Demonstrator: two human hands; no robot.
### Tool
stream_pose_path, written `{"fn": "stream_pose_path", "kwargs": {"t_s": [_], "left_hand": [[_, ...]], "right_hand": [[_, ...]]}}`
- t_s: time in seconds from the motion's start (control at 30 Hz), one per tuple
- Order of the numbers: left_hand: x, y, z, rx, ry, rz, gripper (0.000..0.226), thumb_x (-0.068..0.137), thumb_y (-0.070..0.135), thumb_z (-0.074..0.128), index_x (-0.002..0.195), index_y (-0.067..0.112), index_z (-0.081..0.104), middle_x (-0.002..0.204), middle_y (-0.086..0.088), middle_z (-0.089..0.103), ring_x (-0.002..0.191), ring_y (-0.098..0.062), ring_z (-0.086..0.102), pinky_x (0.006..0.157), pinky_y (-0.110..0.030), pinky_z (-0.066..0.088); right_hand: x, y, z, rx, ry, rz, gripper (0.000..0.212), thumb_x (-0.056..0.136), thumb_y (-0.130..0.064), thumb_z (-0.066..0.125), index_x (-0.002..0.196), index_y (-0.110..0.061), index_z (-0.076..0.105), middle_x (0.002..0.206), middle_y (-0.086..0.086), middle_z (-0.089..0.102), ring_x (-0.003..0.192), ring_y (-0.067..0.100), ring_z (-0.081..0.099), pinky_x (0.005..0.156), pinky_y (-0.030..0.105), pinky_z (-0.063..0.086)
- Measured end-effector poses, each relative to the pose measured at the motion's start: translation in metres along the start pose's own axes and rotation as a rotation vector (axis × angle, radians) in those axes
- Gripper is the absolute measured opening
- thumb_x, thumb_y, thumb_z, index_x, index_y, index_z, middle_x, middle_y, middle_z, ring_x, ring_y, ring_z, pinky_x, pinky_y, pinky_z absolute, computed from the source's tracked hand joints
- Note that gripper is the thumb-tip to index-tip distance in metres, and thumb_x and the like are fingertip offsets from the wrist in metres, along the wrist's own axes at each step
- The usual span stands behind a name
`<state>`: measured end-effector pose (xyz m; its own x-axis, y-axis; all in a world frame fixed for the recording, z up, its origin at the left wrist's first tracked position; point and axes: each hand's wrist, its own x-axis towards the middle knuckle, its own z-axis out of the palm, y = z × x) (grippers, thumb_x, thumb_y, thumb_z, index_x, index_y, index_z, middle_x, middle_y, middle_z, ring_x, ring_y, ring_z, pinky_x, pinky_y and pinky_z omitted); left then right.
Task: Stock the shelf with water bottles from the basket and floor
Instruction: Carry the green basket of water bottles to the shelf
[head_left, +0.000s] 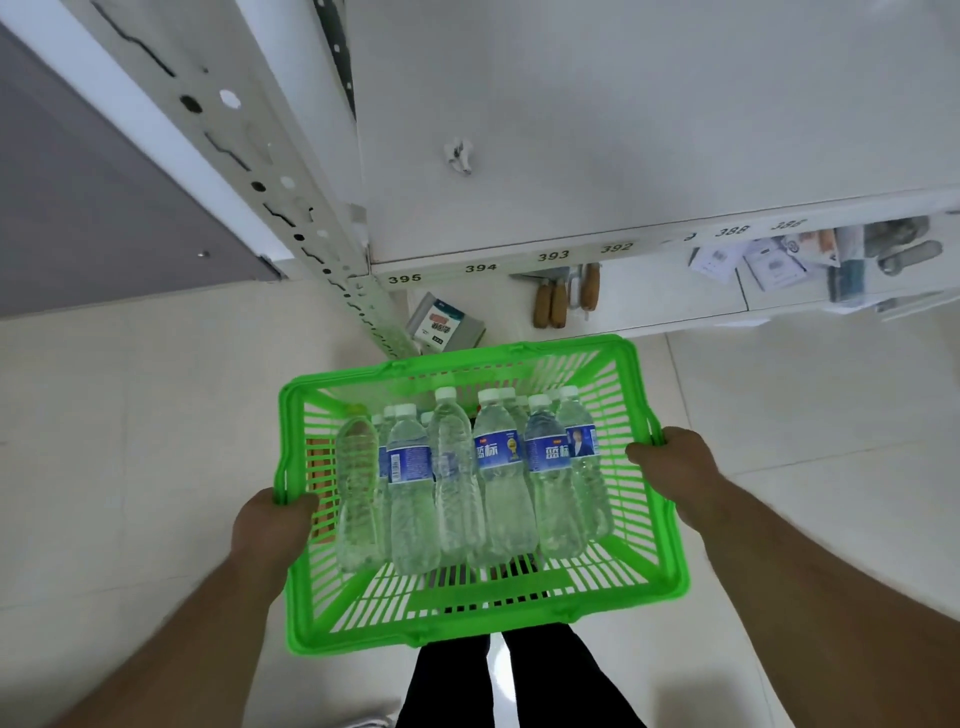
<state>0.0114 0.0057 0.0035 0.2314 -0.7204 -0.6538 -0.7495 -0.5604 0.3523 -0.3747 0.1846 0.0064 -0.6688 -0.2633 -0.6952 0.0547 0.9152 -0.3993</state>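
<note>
I hold a bright green plastic basket (670, 566) in front of me above the floor, just before the shelf. My left hand (270, 530) grips its left rim and my right hand (675, 470) grips its right rim. Several clear water bottles (498, 467) with white caps and blue labels lie side by side in the basket, caps pointing toward the shelf. One bottle at the left (357, 499) has no label and a green cap. The white shelf board (623, 130) above the basket is bare, with number tags 395 to 392 along its front edge.
A white perforated upright post (270, 176) stands at the shelf's left end. The lower shelf holds a small box (441, 322), brown-handled tools (561, 296) and packets and rolls (852, 260) to the right. Pale floor tiles surround me; my dark trouser legs (519, 680) are below the basket.
</note>
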Motion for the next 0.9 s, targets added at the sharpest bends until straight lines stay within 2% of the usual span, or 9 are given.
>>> {"fn": "stream_pose_path", "kwargs": {"t_s": [0.2,0.27,0.37,0.47,0.57,0.67,0.8,0.83,0.9], "left_hand": [[-0.057,0.042,-0.026,0.085,-0.073,0.136,0.012,0.088,0.017,0.067,0.09,0.006,0.062,0.075,-0.012,0.06,0.069,-0.03,0.056,0.064,-0.035,0.044],[-0.078,0.06,-0.029,0.118,-0.112,0.194,0.011,0.086,0.017,0.068,0.087,0.007,0.063,0.076,-0.012,0.061,0.072,-0.031,0.059,0.069,-0.037,0.049],[-0.106,0.088,-0.026,0.195,-0.175,0.307,0.025,0.077,0.026,0.071,0.089,0.005,0.066,0.079,-0.016,0.065,0.079,-0.036,0.063,0.078,-0.046,0.055],[-0.14,0.12,-0.012,0.284,-0.243,0.414,0.032,0.078,0.028,0.07,0.095,0.002,0.067,0.083,-0.019,0.064,0.082,-0.037,0.063,0.078,-0.046,0.053],[-0.171,0.151,0.016,0.369,-0.311,0.517,0.048,0.066,0.041,0.067,0.097,0.004,0.068,0.09,-0.021,0.067,0.085,-0.037,0.065,0.078,-0.043,0.054],[-0.209,0.181,0.054,0.452,-0.366,0.601,0.044,0.072,0.037,0.071,0.099,0.002,0.07,0.09,-0.021,0.068,0.082,-0.034,0.066,0.076,-0.043,0.054],[-0.271,0.213,0.117,0.539,-0.43,0.724,0.036,0.07,0.034,0.072,0.091,0.004,0.073,0.08,-0.016,0.071,0.074,-0.028,0.067,0.072,-0.039,0.054],[-0.285,0.22,0.137,0.554,-0.444,0.76,0.039,0.072,0.037,0.072,0.094,0.004,0.073,0.084,-0.018,0.072,0.078,-0.029,0.068,0.076,-0.041,0.054],[-0.315,0.234,0.174,0.624,-0.447,0.822,0.052,0.086,0.047,0.065,0.109,0.0,0.071,0.106,-0.026,0.069,0.1,-0.036,0.066,0.09,-0.043,0.052]], "right_hand": [[-0.065,0.028,-0.061,0.1,0.08,0.02,0.023,0.081,-0.016,0.072,0.066,-0.008,0.057,0.055,0.005,0.05,0.049,0.02,0.047,0.048,0.026,0.035],[-0.089,0.044,-0.081,0.15,0.129,0.045,0.023,0.08,-0.017,0.072,0.066,-0.007,0.058,0.054,0.005,0.051,0.05,0.022,0.049,0.049,0.027,0.036],[-0.123,0.075,-0.111,0.242,0.216,0.1,0.021,0.079,-0.019,0.072,0.068,-0.007,0.06,0.056,0.006,0.053,0.055,0.024,0.052,0.054,0.027,0.04],[-0.152,0.112,-0.139,0.334,0.299,0.167,0.019,0.077,-0.019,0.071,0.071,-0.004,0.062,0.057,0.008,0.054,0.052,0.024,0.053,0.052,0.026,0.041],[-0.173,0.153,-0.165,0.404,0.364,0.248,0.019,0.076,-0.019,0.071,0.074,-0.002,0.065,0.059,0.009,0.056,0.053,0.025,0.055,0.052,0.026,0.042],[-0.188,0.198,-0.19,0.482,0.421,0.319,0.02,0.075,-0.019,0.071,0.077,0.0,0.066,0.063,0.012,0.058,0.057,0.026,0.057,0.055,0.031,0.045],[-0.195,0.264,-0.221,0.574,0.505,0.398,0.023,0.074,-0.02,0.072,0.076,0.002,0.067,0.064,0.014,0.062,0.061,0.03,0.064,0.06,0.04,0.054],[-0.194,0.281,-0.23,0.601,0.521,0.418,0.023,0.075,-0.02,0.072,0.077,0.002,0.068,0.065,0.015,0.063,0.063,0.031,0.066,0.061,0.04,0.055],[-0.191,0.312,-0.248,0.656,0.544,0.45,0.024,0.075,-0.021,0.073,0.077,0.003,0.068,0.066,0.017,0.064,0.065,0.032,0.067,0.06,0.039,0.054]]}}
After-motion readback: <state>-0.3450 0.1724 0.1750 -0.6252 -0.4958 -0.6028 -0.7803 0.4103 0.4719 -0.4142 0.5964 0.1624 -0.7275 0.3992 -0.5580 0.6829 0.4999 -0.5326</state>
